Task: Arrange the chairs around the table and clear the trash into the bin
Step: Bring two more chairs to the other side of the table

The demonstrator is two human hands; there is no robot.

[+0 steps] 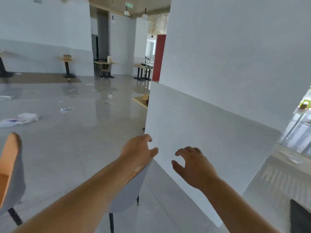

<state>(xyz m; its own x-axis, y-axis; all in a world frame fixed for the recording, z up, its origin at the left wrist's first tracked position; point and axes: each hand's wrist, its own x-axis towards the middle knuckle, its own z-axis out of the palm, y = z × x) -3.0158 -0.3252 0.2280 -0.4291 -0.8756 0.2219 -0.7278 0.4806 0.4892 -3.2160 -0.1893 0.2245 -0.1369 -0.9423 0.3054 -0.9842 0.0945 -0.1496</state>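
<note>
My left hand reaches forward over the back of a grey chair with an orange seat, which stands under my left forearm; its fingers are spread and hold nothing. To its right my right hand hovers open with curled fingers, in front of a white pillar. A second grey and orange chair stands at the left edge. Trash lies on the floor: a white plastic bag, a crumpled clear wrapper and small scraps farther off. No bin is in view.
The white pillar fills the right half and blocks that side. A table corner pokes out behind it. Small wooden tables with dark legs, more tables and a chair stand by the far wall. Glossy grey floor stretches to the left.
</note>
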